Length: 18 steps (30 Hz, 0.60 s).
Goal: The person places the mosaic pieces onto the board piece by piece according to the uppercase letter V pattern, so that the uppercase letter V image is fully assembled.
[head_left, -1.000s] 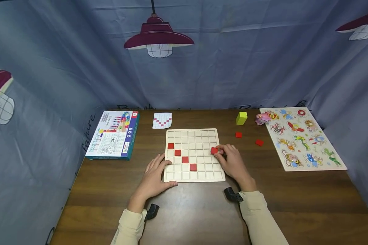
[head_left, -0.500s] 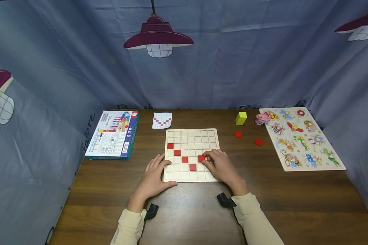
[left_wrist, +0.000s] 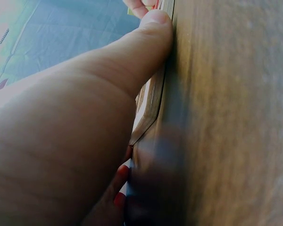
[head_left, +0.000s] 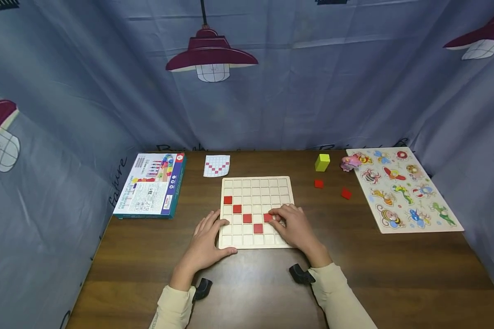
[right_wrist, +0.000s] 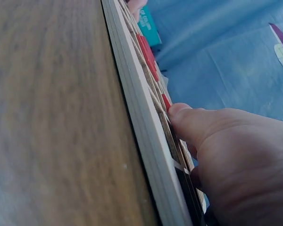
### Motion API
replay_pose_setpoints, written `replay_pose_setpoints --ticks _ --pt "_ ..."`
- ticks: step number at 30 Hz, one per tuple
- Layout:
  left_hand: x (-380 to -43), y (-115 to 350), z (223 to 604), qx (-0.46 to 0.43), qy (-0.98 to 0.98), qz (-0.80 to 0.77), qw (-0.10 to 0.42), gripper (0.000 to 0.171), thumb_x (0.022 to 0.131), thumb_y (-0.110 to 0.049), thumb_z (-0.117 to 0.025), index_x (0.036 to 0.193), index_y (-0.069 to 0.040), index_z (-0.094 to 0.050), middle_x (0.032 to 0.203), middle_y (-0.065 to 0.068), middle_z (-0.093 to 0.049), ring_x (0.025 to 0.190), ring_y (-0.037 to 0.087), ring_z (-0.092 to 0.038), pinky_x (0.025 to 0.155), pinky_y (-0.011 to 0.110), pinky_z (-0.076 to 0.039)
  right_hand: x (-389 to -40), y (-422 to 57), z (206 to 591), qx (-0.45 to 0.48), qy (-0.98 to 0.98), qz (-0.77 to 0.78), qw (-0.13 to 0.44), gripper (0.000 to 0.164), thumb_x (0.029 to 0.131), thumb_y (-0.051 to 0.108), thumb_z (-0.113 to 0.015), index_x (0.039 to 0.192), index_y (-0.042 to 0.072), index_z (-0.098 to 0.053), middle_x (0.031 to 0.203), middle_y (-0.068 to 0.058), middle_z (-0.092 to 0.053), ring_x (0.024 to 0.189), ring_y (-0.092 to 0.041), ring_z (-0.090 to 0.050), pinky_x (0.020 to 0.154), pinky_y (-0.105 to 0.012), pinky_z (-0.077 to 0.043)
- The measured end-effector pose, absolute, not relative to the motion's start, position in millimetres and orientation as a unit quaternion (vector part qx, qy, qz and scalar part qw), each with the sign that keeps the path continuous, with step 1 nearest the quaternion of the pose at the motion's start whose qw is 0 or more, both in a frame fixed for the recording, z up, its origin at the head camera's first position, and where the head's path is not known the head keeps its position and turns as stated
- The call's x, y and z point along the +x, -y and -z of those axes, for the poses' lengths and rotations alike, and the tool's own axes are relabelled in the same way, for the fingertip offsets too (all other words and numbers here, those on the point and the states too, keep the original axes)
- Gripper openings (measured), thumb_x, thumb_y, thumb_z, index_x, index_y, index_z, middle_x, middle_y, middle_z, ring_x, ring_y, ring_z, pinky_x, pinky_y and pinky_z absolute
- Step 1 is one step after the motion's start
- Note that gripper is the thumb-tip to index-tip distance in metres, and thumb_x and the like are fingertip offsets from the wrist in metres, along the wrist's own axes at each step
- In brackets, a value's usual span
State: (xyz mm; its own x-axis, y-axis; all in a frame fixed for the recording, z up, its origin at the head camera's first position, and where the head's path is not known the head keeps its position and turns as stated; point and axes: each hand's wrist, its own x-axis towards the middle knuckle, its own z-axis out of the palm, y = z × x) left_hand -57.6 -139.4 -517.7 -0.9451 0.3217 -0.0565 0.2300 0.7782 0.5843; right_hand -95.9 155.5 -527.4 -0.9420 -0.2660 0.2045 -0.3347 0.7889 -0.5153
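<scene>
A pale wooden grid board (head_left: 257,186) lies flat on the table. Several red square tiles sit in its cells, stepping down to the right from a tile (head_left: 228,200) near the left edge. My right hand (head_left: 293,227) pinches another red tile (head_left: 267,218), which lies at a cell right of the lowest one; in the right wrist view the thumb touches a red tile (right_wrist: 166,101) at the board's surface. My left hand (head_left: 203,240) rests at the board's lower left corner, thumb along the front edge and fingers spread by the left side.
Two loose red tiles (head_left: 319,183) lie right of the board. Behind them stand a yellow-green block (head_left: 322,162) and a pink toy figure (head_left: 350,163), beside an animal picture puzzle (head_left: 407,194). A pattern card (head_left: 216,166) and a flat box (head_left: 150,185) lie at the back left.
My right hand has carried a red tile left and toward me, from the board's right edge to a cell, and lowered it there. My left hand has stayed at the corner.
</scene>
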Motion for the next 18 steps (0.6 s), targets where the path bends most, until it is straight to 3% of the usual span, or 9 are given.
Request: replay_pose_setpoints --ticks 11,18 --pt "-58 139 519 0.150 -0.939 -0.301 0.077 0.078 0.076 -0.053 -0.086 0.138 -0.018 -0.055 0.168 0.011 -0.028 0.158 0.034 -0.019 0.127 0.059 -0.016 -92 -154 522 0.145 0.939 -0.305 0.061 0.023 0.088 0.024 -0.081 0.110 0.017 -0.079 0.082 0.009 -0.063 0.094 -0.017 -0.060 0.079 -0.035 -0.035" --pt "-54 138 518 0.144 -0.941 -0.297 0.072 0.079 0.075 -0.054 -0.086 0.137 -0.017 -0.055 0.167 0.011 -0.030 0.157 0.034 -0.021 0.126 0.060 -0.018 -96 -170 525 0.114 0.920 -0.371 0.058 0.040 0.082 0.025 -0.086 0.119 0.012 -0.075 0.080 0.006 -0.060 0.086 -0.015 -0.051 0.080 -0.035 -0.041"
